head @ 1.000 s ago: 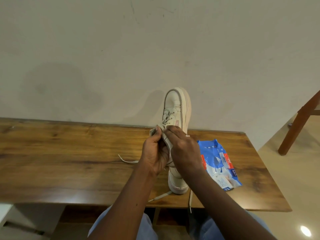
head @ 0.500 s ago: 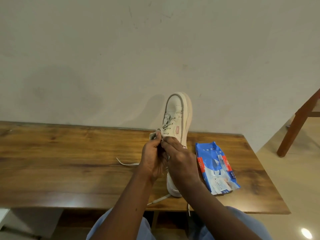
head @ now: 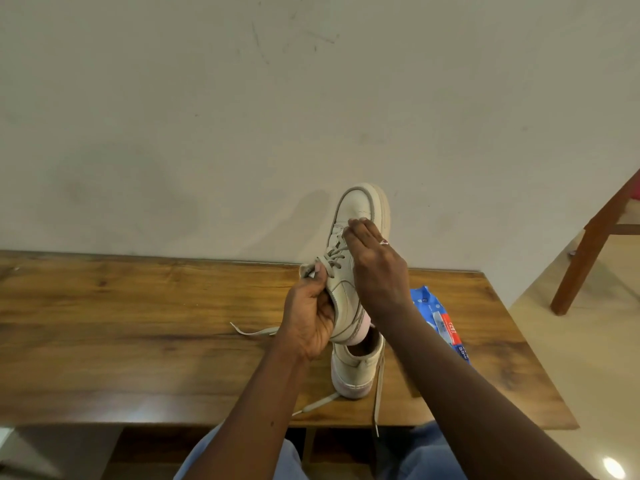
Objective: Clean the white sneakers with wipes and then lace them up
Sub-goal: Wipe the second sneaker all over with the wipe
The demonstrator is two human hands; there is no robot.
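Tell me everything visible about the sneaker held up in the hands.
The raised sneaker is off-white, leather-looking, with a thick pale sole, grey trim round the toe and a pink patch at the heel. It is tilted toe-up toward the wall, above the table. Greyish laces cross its eyelets. The left hand grips its side near the tongue; the right hand pinches the laces near the toe. Its heel sits just over a second sneaker; contact is unclear.

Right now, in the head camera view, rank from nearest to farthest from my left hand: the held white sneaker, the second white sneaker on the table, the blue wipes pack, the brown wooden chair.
1. Held white sneaker: gripped by the left hand.
2. Second white sneaker: just below, on the table.
3. Blue wipes pack: farther right.
4. Brown wooden chair: far right.
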